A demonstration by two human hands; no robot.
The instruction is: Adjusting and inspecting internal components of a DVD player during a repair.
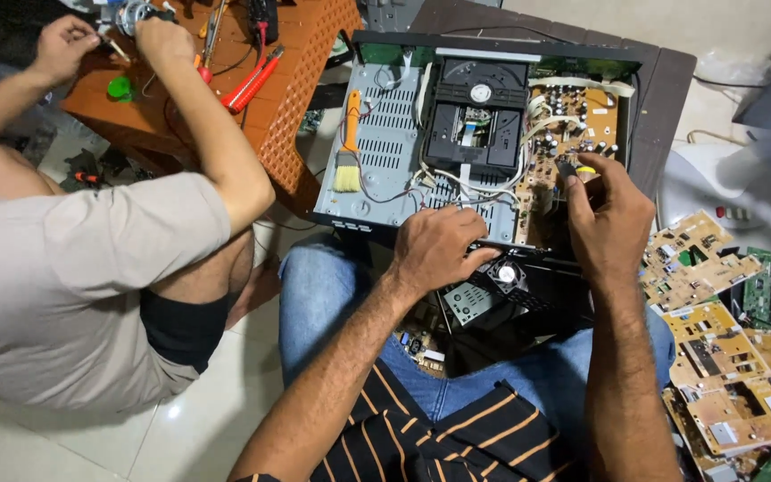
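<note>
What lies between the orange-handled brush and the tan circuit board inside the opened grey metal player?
In the head view, the black disc drive sits between the orange-handled brush and the tan circuit board.

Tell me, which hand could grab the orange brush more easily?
Probably the left hand. It rests on the front edge of the opened grey metal disc player, on the side where the orange-handled paintbrush lies. The right hand is across the player, at the tan circuit board.

Opened disc player (403,152) — lid off, boards exposed, on lap.
</note>
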